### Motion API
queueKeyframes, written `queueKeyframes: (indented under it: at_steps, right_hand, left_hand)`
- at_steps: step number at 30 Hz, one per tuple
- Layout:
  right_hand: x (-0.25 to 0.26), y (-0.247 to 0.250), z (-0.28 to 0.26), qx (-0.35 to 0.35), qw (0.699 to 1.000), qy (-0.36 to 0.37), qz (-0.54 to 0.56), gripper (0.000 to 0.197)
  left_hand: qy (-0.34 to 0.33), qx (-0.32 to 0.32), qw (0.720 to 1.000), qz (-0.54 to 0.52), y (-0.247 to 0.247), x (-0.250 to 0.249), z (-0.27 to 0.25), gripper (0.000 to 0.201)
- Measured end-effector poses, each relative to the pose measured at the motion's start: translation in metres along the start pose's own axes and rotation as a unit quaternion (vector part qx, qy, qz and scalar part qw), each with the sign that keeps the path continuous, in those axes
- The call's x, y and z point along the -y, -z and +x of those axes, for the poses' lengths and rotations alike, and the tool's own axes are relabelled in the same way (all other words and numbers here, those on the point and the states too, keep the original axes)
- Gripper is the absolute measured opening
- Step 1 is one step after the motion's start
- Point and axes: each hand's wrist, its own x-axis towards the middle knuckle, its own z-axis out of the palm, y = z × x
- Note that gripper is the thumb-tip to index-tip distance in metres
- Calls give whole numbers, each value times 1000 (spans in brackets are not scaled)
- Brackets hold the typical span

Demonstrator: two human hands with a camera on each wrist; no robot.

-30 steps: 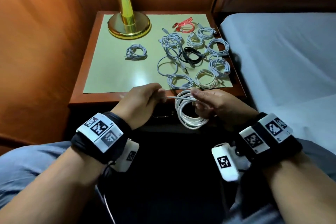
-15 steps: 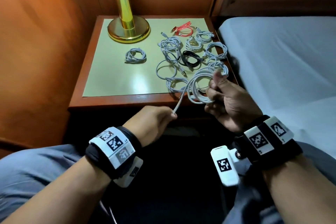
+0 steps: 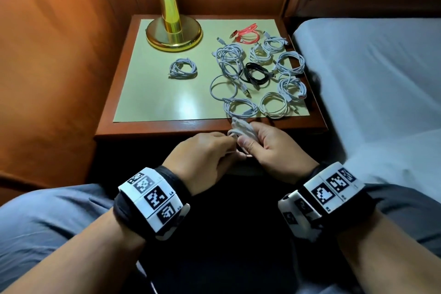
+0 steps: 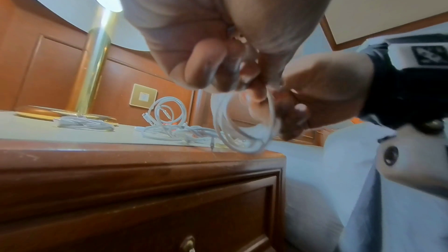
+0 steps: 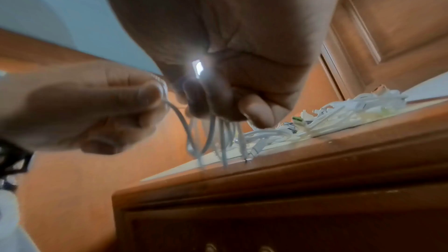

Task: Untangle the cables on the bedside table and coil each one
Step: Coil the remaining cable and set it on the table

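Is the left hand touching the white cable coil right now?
Touching. Left wrist view shows the left hand pinching a strand of the white cable coil.

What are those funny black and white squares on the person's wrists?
Each wrist wears a black band with white blocks printed with black square patterns, like little mazes. The other black band has the same white blocks. A small white camera box hangs under each wrist. The arms are bare, with no sleeves.

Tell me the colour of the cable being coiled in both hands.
White: the cable; clearest in the head view.
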Motion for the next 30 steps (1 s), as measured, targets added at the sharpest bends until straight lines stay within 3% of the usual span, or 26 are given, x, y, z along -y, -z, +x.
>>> queueKeyframes:
  at_steps: [2,6,9,12,13,16,18,22,26,30]
  right_hand:
    - [-1,1,1,33,999,-17,-4,35]
    - [12,4,1,100,967,-102,210,56]
    - [16,7,2,109,945,-113,286,40]
    - [14,9,-1,124,930,-99,332,27]
    - [14,9,-2,135,925,-94,343,24]
    - [16,9,-6,131,931,-88,330,27]
    - [15,10,-5,107,943,-79,305,29]
    - [15,11,-4,91,935,-94,330,19]
    - [17,8,-3,90,952,-69,283,19]
    - [16,4,0,65,954,-46,289,8]
  left_hand:
    - [-2,-30,1000,6,6,4,3,25]
    - [107,-12,994,-16,7,9,3,39]
    - [186,-4,979,-78,4,8,4,48]
    - [182,24,975,-125,1,7,6,24]
    - [174,32,974,-145,0,6,6,24]
    - [186,14,952,-242,-5,6,8,48]
    - [203,6,919,-338,-5,6,8,53]
    - [216,-7,869,-445,-4,10,11,35]
    - [229,-9,844,-485,-5,4,13,19]
    - [258,-52,834,-485,-7,0,14,36]
